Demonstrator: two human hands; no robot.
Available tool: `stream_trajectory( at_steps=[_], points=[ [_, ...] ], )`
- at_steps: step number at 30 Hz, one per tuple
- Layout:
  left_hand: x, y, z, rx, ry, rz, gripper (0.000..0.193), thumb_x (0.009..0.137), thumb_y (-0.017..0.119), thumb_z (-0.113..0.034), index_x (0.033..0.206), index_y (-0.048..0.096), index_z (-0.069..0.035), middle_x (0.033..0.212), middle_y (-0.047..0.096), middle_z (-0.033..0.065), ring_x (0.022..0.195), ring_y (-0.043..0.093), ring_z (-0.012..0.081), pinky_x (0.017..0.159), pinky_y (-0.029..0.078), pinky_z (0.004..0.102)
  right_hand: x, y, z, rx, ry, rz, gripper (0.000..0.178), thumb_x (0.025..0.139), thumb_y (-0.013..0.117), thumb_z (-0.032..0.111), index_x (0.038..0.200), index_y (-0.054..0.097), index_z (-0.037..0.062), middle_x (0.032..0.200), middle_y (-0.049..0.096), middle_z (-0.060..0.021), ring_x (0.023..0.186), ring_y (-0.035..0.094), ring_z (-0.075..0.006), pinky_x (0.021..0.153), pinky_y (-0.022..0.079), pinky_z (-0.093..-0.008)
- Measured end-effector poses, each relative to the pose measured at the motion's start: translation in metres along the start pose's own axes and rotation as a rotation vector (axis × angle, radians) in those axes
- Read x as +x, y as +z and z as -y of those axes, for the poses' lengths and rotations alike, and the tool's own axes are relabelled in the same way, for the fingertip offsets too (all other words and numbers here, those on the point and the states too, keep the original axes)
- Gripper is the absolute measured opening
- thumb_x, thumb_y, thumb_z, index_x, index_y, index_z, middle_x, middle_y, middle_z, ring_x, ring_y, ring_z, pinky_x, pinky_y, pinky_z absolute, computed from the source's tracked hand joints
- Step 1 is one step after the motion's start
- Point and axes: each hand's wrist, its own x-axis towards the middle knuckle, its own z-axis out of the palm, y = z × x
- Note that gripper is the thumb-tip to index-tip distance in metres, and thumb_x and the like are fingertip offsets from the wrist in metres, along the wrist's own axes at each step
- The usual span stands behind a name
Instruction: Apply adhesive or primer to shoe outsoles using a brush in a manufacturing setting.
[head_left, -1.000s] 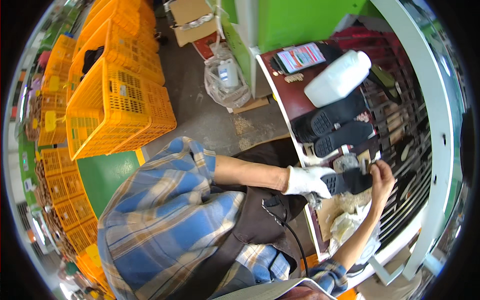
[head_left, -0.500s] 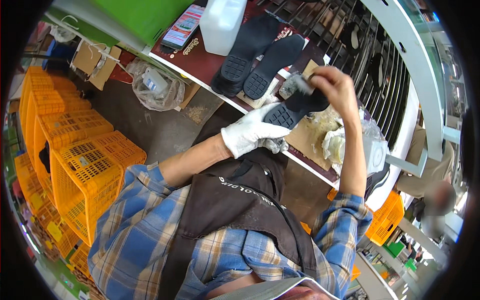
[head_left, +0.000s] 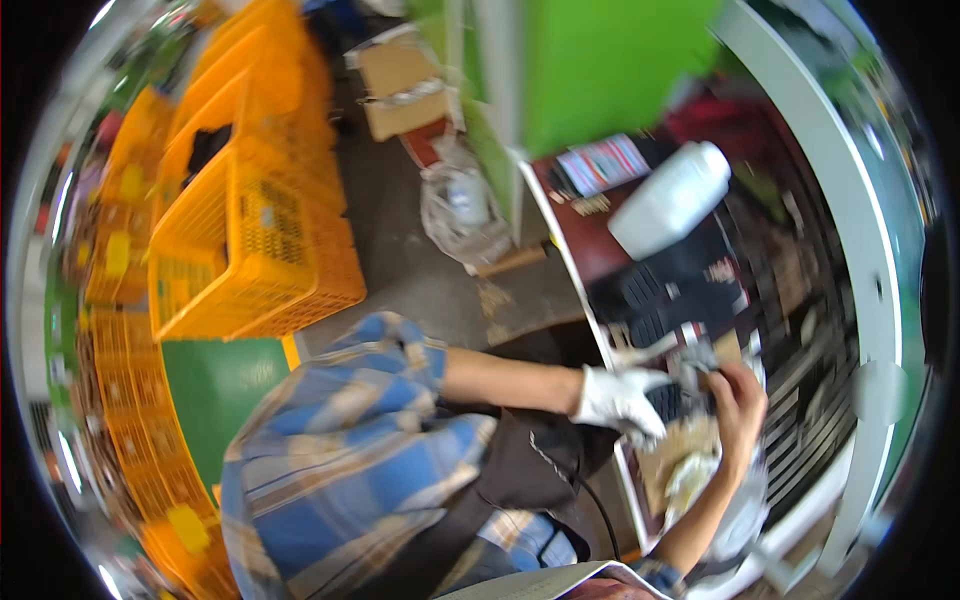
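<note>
My left hand (head_left: pixel 622 402), in a white glove, is closed around the heel end of a black shoe sole (head_left: pixel 666 400) with a block-patterned tread. Bare, my right hand (head_left: pixel 738 400) is bent with its fingers pinched together at the sole's far end. Something greyish (head_left: pixel 697 360) shows beside those fingertips, too blurred to name. Beyond my hands, more black soles (head_left: pixel 650 290) lie on the dark red tabletop (head_left: pixel 592 238).
A white plastic jug (head_left: pixel 670 200) and a phone (head_left: pixel 605 165) are on the table near a green panel (head_left: pixel 610 70). Metal rods (head_left: pixel 810 430) run along its right. Crumpled plastic (head_left: pixel 690 480) is near my right forearm. Orange crates (head_left: pixel 250 230) and a bagged bottle (head_left: pixel 465 205) stand to the left.
My view has swung to the left, so the table and both hands appear farther right and the crates show more fully. The left hand still holds the sole.
</note>
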Motion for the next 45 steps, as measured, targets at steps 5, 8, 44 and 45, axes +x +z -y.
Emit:
stream_trajectory(
  at_steps=[5, 8, 44, 45],
  points=[
    [0.0, 0.0, -0.002, -0.003, -0.004, 0.042, 0.057, 0.078, 0.073, 0.003, 0.127, 0.047, -0.007, 0.094, 0.059, 0.0064, 0.072, 0.066, 0.0189, 0.065, 0.059, 0.0316, -0.002, -0.002, -0.018, 0.299, -0.039, 0.134, 0.014, 0.085, 0.065, -0.001, 0.099, 0.065, -0.0059, 0.087, 0.066, -0.0053, 0.077, 0.061, -0.0104, 0.073, 0.05, -0.0238],
    [-0.002, 0.002, -0.001, 0.012, 0.031, 0.048, 0.058, 0.078, 0.073, 0.003, 0.128, 0.046, -0.007, 0.094, 0.059, 0.0069, 0.072, 0.066, 0.0196, 0.065, 0.06, 0.0318, 0.0, 0.0, -0.034, -0.059, -0.333, -0.1, 0.016, 0.085, 0.065, -0.002, 0.101, 0.065, -0.0032, 0.088, 0.065, -0.0063, 0.077, 0.059, -0.0111, 0.068, 0.049, -0.0246],
    [0.008, 0.0, 0.008, -0.715, -0.081, 0.351, 0.063, 0.102, 0.03, -0.05, 0.136, 0.043, 0.001, 0.125, 0.057, 0.0182, 0.109, 0.058, 0.0314, 0.101, 0.045, 0.0443, -0.121, 0.026, 0.024, -0.344, -0.405, -0.31, 0.03, 0.069, 0.075, -0.008, 0.095, 0.064, 0.0012, 0.089, 0.067, -0.0104, 0.077, 0.064, -0.0254, 0.068, 0.052, -0.032],
    [0.01, 0.0, 0.009, -0.731, -0.093, 0.317, 0.063, 0.102, 0.03, -0.05, 0.136, 0.043, 0.001, 0.126, 0.057, 0.0184, 0.11, 0.058, 0.0314, 0.102, 0.045, 0.0442, -0.12, 0.027, 0.025, -0.405, -0.396, -0.341, 0.029, 0.069, 0.075, -0.007, 0.095, 0.064, 0.001, 0.089, 0.067, -0.0101, 0.077, 0.064, -0.0254, 0.068, 0.052, -0.0326]
  ],
)
